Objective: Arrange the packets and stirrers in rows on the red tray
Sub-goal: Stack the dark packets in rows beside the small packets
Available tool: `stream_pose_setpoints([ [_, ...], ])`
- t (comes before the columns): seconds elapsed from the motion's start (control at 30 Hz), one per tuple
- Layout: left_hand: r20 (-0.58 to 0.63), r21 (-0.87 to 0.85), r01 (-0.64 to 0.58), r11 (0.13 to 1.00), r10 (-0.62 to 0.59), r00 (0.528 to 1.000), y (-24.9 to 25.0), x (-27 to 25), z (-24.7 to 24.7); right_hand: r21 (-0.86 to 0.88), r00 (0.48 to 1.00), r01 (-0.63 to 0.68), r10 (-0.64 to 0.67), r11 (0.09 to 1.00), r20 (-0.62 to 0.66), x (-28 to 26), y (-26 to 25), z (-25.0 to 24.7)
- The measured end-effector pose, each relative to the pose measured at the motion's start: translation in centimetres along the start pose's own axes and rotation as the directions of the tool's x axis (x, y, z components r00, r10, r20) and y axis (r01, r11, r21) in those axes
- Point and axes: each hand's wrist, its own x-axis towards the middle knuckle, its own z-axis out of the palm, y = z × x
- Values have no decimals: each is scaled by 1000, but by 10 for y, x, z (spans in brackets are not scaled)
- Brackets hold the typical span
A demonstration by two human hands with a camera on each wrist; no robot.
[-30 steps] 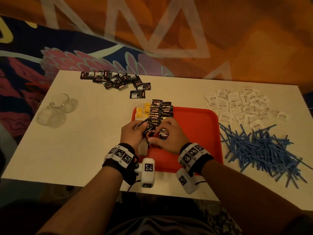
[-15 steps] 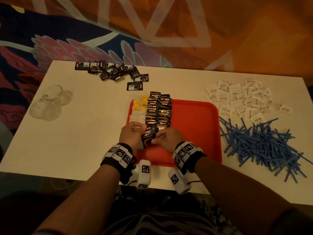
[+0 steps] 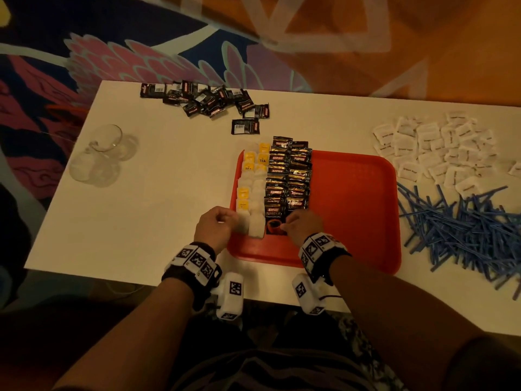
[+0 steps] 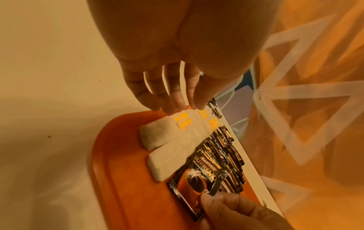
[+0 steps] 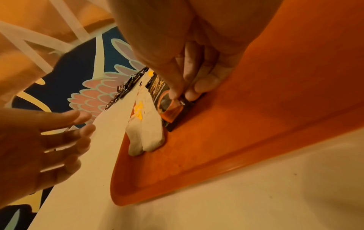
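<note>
The red tray holds two rows of white and yellow tea bags at its left, then two rows of black coffee packets. My right hand pinches the nearest black coffee packet at the near end of the left coffee row, flat on the tray. In the right wrist view thumb and fingers clamp that packet. My left hand is at the tray's left rim beside the tea bags. Its straight fingers hold nothing and sit next to the tea bags.
Loose black packets lie at the table's far left. White packets are heaped at the far right, with a pile of blue stirrers in front of them. A clear glass lies at the left. The tray's right half is bare red.
Both hands drew back toward me from the middle of the coffee rows. My left hand let go and shifted left to the tray's rim. My right hand brought one packet down at the row's near end.
</note>
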Motion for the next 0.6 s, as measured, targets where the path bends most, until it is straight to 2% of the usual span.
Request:
stream_pose_setpoints([
  [0.13,0,17,-7,1000,7,1000,-4,3,-2,32,999,-24,25,999,-25,6,-1,4],
  [0.47,41,180,-110,977,104,994,-1,5,15,-55,997,-11,7,998,-77,9,6,8],
  [0.6,78,266,-208,941,194,978,1,6,25,-84,997,0,-6,996,-71,11,9,11],
])
